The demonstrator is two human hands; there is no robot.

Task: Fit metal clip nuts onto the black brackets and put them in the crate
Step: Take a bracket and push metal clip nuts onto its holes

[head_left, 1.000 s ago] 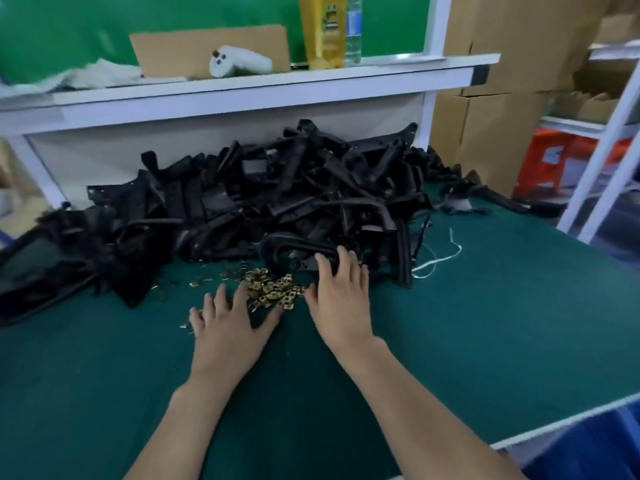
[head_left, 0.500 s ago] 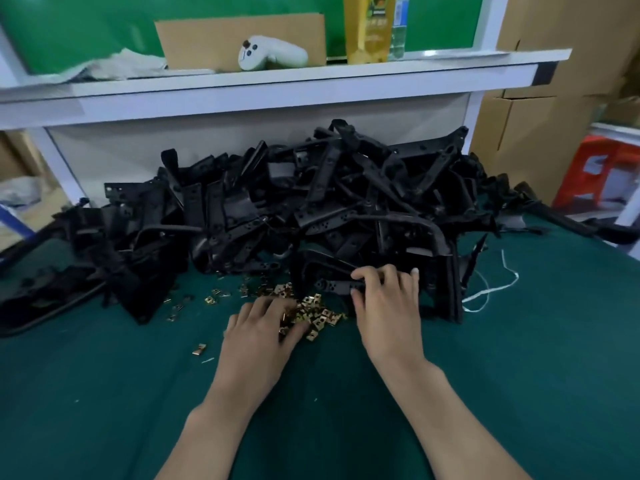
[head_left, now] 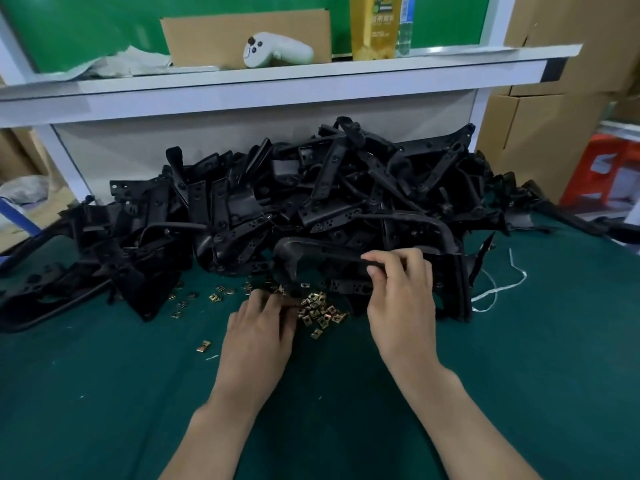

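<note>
Bracket pile crowds back of surface; open room in front. R hand grips front bracket; L hand on clip nuts, grip unclear.

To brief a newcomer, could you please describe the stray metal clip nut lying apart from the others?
Start at the big heap of black brackets on the green mat. In front of it lies a cluster of brass-coloured metal clip nuts by the left hand. The stray clip nut lies alone left of that hand, nearer the viewer than any other.

Right hand grips bracket, left hand on clip nuts.
</note>
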